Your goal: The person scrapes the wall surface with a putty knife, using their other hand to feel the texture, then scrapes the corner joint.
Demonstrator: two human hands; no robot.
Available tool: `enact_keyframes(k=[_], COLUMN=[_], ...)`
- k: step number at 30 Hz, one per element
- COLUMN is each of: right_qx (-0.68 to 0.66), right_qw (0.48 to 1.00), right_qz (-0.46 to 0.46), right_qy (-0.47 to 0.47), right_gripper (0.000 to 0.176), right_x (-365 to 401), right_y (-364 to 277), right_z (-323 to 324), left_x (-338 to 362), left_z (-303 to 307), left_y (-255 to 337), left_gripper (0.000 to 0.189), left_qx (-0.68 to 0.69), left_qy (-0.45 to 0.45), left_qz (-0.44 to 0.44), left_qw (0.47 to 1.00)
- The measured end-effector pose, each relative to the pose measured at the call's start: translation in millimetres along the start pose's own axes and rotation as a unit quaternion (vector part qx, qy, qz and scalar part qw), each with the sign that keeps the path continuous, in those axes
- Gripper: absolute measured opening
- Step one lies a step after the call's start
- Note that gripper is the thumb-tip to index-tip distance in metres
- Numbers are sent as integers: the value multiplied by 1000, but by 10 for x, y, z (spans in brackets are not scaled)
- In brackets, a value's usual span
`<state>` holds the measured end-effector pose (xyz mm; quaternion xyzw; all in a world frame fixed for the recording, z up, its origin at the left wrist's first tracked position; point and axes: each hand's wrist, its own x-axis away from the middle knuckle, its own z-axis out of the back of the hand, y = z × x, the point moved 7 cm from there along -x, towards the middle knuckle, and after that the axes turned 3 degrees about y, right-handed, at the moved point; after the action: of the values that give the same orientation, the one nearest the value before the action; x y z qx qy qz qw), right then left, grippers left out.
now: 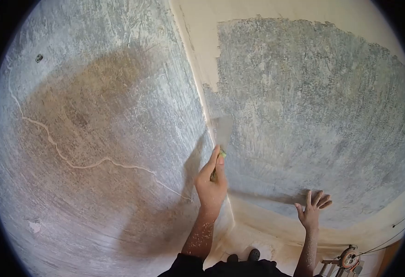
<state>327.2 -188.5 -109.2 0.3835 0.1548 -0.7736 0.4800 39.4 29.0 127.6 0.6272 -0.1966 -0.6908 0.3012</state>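
A putty knife (223, 131) with a wide flat metal blade is in my left hand (212, 184), whose fingers wrap round its greenish handle. The blade lies against the right-hand wall (295, 101), close to the corner (197, 78) where two walls meet. My right hand (311, 208) rests on the lower part of that same wall, fingers spread and holding nothing. Pale dust specks cover my forearms. The right-hand wall is scraped grey-blue, with a cream layer (202, 39) along its top and beside the corner.
The left wall (96, 115) is mottled blue and brown, with a long pale crack line (86, 166) and a small hole (39, 58). Dark shoes (254, 254) show on the floor. A round cable reel (350, 258) on a stand is at the lower right.
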Motion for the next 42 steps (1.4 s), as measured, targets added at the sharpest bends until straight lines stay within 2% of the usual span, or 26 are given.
enact_keyframes(k=[1, 3, 5, 8, 9, 12, 15, 18, 21, 23, 26, 33, 37, 40, 42], right_qx=[2, 1, 3, 5, 2, 0, -5, -1, -1, -9, -8, -11, -5, -11, -1], right_qw=[1000, 1000, 1000, 1000, 1000, 1000, 1000, 1000, 1000, 1000, 1000, 999, 999, 999, 1000], right_qz=[-4, -4, 4, -1, -4, -3, 8, 7, 7, -6, 3, -4, -6, -4, 13], right_qy=[-1, -9, -10, -14, -14, -21, -2, 2, -11, -18, -19, -33, -36, -34, -18], right_gripper=[80, 80, 80, 80, 81, 81, 80, 79, 79, 76, 78, 76, 76, 76, 78], right_x=[-2, -3, -6, 25, 19, 18, 8, 13, 20, 54, 42, 71, 38, 87, 16], right_y=[14, -3, -21, 11, 13, 8, 0, 0, 11, 43, 19, 57, 79, 33, 24], right_z=[2, 2, 7, -9, -25, -20, -8, -15, -15, -76, -26, -98, -126, -79, 6], left_x=[16, -428, -819, -920, -849, -213, 90, -474, -857, -845, -336, -522, -235, -488, -527], left_z=[0, 11, 56, 124, 113, 6, -63, 8, 128, 185, 82, 149, 88, 63, 139], left_y=[-5, 215, 379, 530, 384, 101, -13, 247, 428, 450, 182, 347, 253, 323, 377], left_gripper=[33, 32, 31, 30, 31, 31, 32, 32, 34, 35, 38, 38, 34, 35, 34], left_qx=[8, -16, -9, 1, -13, -21, -20, -25, 3, -34, -30, 17, -26, -6, 9], left_qy=[0, 67, 87, 107, 62, 37, 23, 56, 23, 15, -8, 4, -12, 37, 15], left_qz=[20, -89, -124, -94, -111, -28, -21, -63, 7, 30, 7, 56, 6, -22, 46], left_qw=[1000, 994, 988, 990, 992, 999, 999, 996, 1000, 999, 999, 998, 1000, 999, 999])
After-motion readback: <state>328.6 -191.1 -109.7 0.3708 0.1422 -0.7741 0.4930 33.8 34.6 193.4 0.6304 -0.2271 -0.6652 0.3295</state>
